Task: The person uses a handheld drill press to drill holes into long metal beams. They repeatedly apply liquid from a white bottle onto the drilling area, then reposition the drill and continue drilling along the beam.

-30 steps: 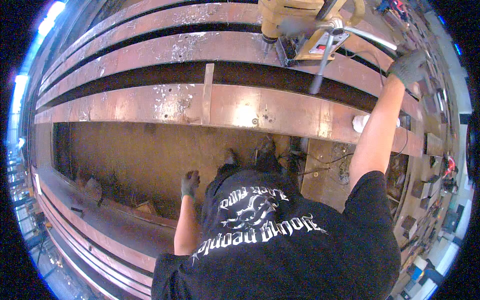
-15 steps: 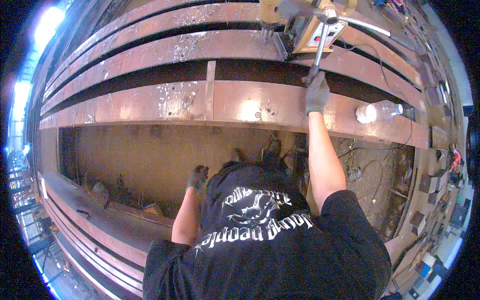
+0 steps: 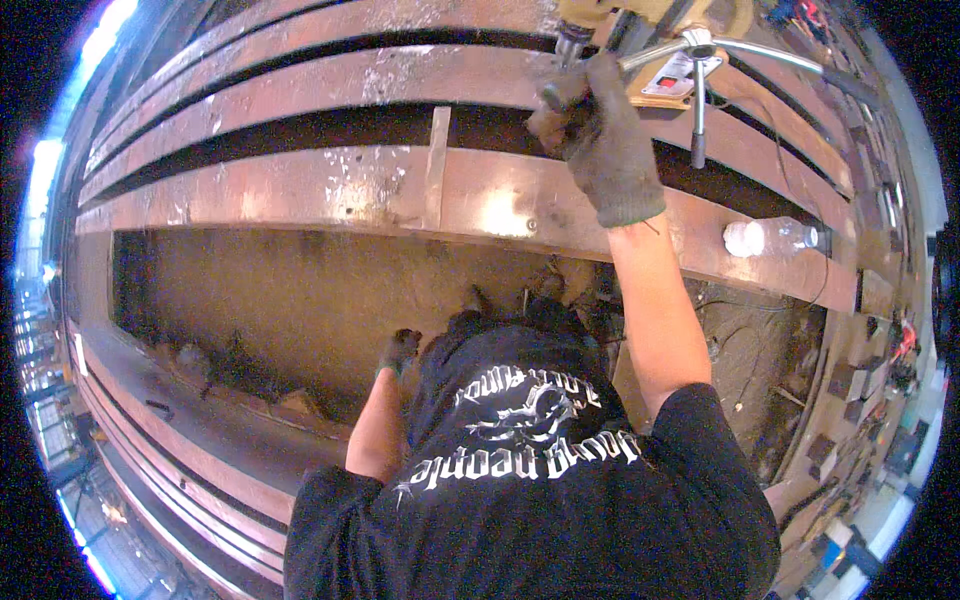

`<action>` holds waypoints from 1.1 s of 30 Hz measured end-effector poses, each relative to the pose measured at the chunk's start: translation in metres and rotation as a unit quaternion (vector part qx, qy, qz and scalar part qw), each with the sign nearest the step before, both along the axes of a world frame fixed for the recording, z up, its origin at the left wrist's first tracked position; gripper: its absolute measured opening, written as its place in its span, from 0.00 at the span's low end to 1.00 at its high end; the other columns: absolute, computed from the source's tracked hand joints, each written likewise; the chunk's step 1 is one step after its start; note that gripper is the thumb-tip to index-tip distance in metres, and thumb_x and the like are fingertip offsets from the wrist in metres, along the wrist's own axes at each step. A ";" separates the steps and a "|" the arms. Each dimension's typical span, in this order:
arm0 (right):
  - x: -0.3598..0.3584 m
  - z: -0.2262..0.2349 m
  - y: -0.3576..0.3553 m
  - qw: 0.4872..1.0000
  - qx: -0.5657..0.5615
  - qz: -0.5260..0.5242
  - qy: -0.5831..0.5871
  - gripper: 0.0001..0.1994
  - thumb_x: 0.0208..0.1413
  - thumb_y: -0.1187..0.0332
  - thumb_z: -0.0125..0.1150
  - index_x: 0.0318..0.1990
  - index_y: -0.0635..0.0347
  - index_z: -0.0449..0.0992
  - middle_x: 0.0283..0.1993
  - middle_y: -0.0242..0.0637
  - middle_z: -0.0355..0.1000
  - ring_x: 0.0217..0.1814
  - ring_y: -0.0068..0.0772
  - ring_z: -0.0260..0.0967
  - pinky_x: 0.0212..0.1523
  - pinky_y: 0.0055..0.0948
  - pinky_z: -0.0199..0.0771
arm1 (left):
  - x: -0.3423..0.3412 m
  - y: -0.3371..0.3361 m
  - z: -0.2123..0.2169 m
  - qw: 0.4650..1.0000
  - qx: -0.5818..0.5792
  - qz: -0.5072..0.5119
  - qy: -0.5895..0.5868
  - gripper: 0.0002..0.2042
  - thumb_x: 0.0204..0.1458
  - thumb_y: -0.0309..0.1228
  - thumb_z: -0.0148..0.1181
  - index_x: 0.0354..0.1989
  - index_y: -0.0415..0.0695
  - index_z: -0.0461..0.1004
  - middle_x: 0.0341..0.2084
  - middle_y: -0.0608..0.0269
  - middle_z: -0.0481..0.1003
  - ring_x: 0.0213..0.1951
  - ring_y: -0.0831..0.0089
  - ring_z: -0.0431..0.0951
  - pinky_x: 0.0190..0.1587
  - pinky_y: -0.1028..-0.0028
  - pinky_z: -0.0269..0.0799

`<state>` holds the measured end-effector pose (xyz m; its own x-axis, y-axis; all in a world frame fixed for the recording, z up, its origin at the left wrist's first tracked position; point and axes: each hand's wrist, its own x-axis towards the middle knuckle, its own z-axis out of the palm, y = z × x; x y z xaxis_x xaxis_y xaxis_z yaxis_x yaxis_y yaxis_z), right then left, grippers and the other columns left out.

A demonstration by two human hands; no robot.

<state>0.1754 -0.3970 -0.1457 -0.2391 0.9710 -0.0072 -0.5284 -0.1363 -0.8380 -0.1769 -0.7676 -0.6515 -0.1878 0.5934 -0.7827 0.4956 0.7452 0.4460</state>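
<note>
My right hand, in a grey work glove, is closed around the end of one spoke of a metal feed handle on a yellowish drilling machine. A second spoke points down toward me and a third stretches to the right, both with dark grips. The machine's dark spindle is just beyond my fingers, over the rusty steel beams. Lower and to the left, my gloved left hand hangs beside my body with its fingers curled; nothing shows in it.
A long rusty beam crosses in front of me, with a narrow flat bar lying across it. A clear plastic bottle lies on the beam at right, near a cable. Several small metal blocks are along the right side.
My right hand has moved left and closer, from a downward-pointing spoke to one on the left. The feed handle has turned. The left hand has hardly moved.
</note>
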 end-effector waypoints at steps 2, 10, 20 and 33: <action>-0.003 0.000 -0.003 0.999 0.035 0.014 -0.013 0.21 0.69 0.43 0.55 0.32 0.49 0.71 0.31 0.28 0.72 0.29 0.28 0.69 0.29 0.30 0.69 | 0.018 -0.004 0.007 1.000 -0.009 -0.004 0.006 0.20 0.60 0.48 0.62 0.47 0.42 0.77 0.33 0.58 0.82 0.31 0.61 0.78 0.38 0.58 0.74; 0.000 -0.029 0.008 0.999 -0.017 0.028 -0.011 0.19 0.67 0.43 0.57 0.34 0.48 0.71 0.33 0.25 0.70 0.34 0.26 0.67 0.34 0.28 0.66 | 0.062 0.008 0.083 0.993 -0.022 0.114 0.020 0.29 0.59 0.50 0.63 0.59 0.39 0.73 0.50 0.52 0.80 0.48 0.59 0.80 0.54 0.60 0.75; 0.001 -0.048 0.012 0.971 0.056 0.009 -0.233 0.12 0.65 0.52 0.60 0.37 0.48 0.72 0.35 0.26 0.68 0.36 0.32 0.63 0.42 0.36 0.69 | 0.065 -0.015 0.047 0.962 -0.035 0.261 -0.071 0.30 0.60 0.49 0.63 0.62 0.37 0.72 0.50 0.50 0.81 0.42 0.61 0.82 0.48 0.63 0.78; 0.008 -0.067 0.008 0.980 -0.063 -0.009 -0.191 0.15 0.67 0.48 0.57 0.38 0.47 0.72 0.37 0.34 0.75 0.36 0.36 0.68 0.41 0.39 0.72 | 0.063 -0.049 0.072 0.966 -0.014 0.254 -0.044 0.27 0.57 0.51 0.61 0.57 0.42 0.79 0.51 0.48 0.82 0.53 0.55 0.81 0.58 0.61 0.73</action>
